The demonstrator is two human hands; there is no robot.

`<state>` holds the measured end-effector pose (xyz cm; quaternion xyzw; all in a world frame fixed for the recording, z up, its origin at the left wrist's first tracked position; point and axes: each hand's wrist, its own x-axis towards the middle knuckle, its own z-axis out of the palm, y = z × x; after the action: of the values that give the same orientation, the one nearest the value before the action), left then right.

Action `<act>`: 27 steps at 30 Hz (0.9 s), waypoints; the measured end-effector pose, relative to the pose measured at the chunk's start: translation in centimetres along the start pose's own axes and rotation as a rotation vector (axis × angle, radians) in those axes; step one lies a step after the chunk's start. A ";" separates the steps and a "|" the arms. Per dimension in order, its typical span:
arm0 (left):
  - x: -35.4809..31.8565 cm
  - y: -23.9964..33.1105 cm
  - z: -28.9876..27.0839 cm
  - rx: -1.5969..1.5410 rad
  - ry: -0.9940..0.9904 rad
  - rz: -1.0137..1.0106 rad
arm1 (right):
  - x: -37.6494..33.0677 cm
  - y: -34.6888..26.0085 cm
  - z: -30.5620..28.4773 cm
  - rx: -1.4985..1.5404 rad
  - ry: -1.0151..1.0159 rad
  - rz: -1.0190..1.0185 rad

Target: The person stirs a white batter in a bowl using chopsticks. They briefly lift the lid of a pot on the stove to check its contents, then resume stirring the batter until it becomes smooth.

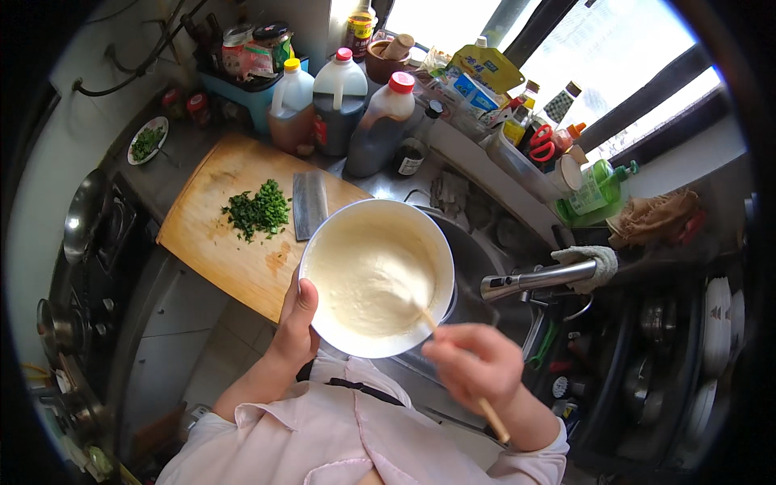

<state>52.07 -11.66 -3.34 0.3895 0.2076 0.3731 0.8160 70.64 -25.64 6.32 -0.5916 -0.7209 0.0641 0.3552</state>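
Nearest the viewer, the right hand [473, 364] is clenched around a pair of wooden chopsticks [493, 419], whose tips are sunk in pale, smooth batter [368, 279]. The left hand [297, 319] grips the near rim of the white bowl [323, 323], thumb on the inside edge, steadying it; the bowl is held over the edge of the sink [477, 259], just beside the wooden cutting board [234, 242]. To stir well, it is best, in judgement, to keep the bowl tilted slightly toward the stirring hand, hold the tips below the surface, and sweep along the wall so that no lumps remain and nothing splashes over the rim. On the board lie a heap of chopped greens [259, 212] and a cleaver [309, 204], apart from each other. A metal tap [533, 279] reaches over the sink. Farther back stand large bottles [339, 101] of dark liquid along the counter [388, 182].
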 end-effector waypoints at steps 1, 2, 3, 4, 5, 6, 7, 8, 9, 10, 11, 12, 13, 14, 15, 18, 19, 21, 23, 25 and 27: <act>0.0 -0.1 0.1 -0.002 0.020 0.011 | -0.2 -0.8 -0.2 0.036 -0.071 -0.015; 0.0 -0.5 0.0 -0.022 0.021 -0.026 | 0.4 -1.1 0.5 0.086 -0.054 -0.069; 0.0 -1.1 0.0 -0.039 0.013 -0.066 | 1.1 -1.2 0.9 0.130 -0.028 -0.120; 0.1 -1.5 0.1 -0.054 0.006 -0.102 | 2.0 -0.5 1.0 0.171 -0.004 -0.123; 0.1 -1.4 0.3 -0.048 -0.024 -0.125 | 2.6 0.3 1.2 0.210 0.021 -0.128; 0.0 -1.2 0.6 -0.046 -0.048 -0.144 | 2.6 0.7 1.3 0.243 0.033 0.001; 0.0 -1.1 0.7 -0.045 -0.071 -0.163 | 3.3 1.6 0.9 0.136 0.122 -0.066; 0.1 -1.1 0.7 -0.033 -0.092 -0.142 | 3.5 1.7 0.2 0.076 0.161 -0.064; 0.1 -0.9 0.5 -0.040 -0.089 -0.117 | 3.6 1.9 -0.5 0.024 0.197 -0.065; 0.1 -0.5 0.3 -0.046 -0.085 -0.092 | 3.1 2.2 -0.9 -0.055 0.209 -0.083; 0.2 -0.2 0.1 -0.052 -0.082 -0.068 | 2.5 1.8 -1.3 -0.049 0.158 -0.025; 0.1 0.1 0.0 -0.076 -0.069 -0.077 | 1.8 0.9 -1.7 -0.037 0.105 0.030; 0.1 0.5 0.0 -0.103 -0.063 -0.090 | 1.3 0.2 -2.1 -0.033 0.053 0.090; 0.1 0.6 0.0 -0.130 -0.056 -0.102 | 1.2 -0.2 -2.1 0.021 0.015 0.074; 0.2 0.4 0.2 -0.145 -0.042 -0.137 | 1.2 -1.0 -2.1 0.066 -0.020 0.103; 0.4 -0.4 1.2 -0.204 -0.029 -0.239 | 2.2 0.2 0.0 0.205 -0.043 0.073; 0.4 -0.5 1.3 -0.182 -0.039 -0.254 | 2.5 1.1 0.6 0.224 -0.023 0.084; 0.2 -0.5 1.4 -0.139 -0.042 -0.276 | 2.7 2.9 1.0 0.213 0.136 0.154; -0.1 0.0 1.2 -0.141 -0.022 -0.250 | 2.2 3.2 0.2 0.089 0.162 0.169; -0.3 0.3 0.6 -0.147 -0.004 -0.212 | 1.2 1.6 -0.6 0.063 0.033 0.220; -0.3 -0.3 0.5 -0.111 0.003 -0.212 | 0.8 -0.6 -0.2 0.129 -0.075 0.179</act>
<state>52.28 -12.24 -3.24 0.3190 0.2279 0.2961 0.8710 70.26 -25.15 7.11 -0.6265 -0.6725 0.1639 0.3584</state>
